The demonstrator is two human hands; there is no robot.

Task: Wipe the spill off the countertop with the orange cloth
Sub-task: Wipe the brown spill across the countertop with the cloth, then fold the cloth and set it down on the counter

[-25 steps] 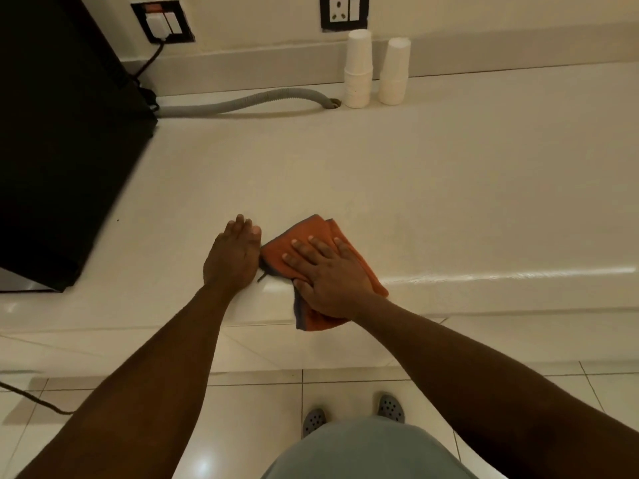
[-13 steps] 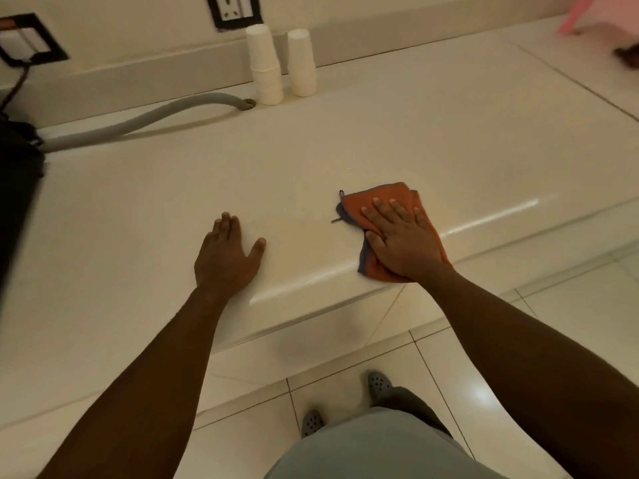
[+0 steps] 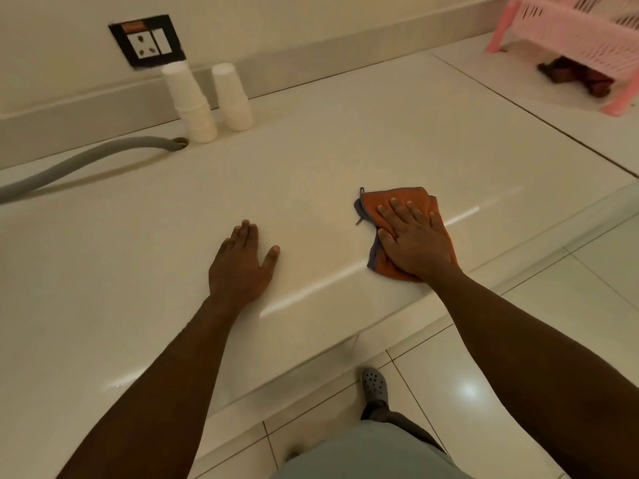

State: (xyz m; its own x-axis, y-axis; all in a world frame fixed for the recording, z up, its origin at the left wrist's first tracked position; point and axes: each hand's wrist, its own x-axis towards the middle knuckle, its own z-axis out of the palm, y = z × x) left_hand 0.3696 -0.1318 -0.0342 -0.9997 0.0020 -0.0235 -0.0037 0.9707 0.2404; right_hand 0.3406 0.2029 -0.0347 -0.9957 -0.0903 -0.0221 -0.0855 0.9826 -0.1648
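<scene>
Orange cloth lies under the right hand, fingers flat and spread; the left hand, at nine o'clock, rests open on the countertop.

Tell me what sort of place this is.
Probably a kitchen or pantry counter in a home or office. A long pale countertop runs along a wall with a power socket; stacks of paper cups and a grey drain hose sit at the back, with a pink plastic rack in the corner.

Two hands, one orange cloth, two cup stacks, one hose
</scene>
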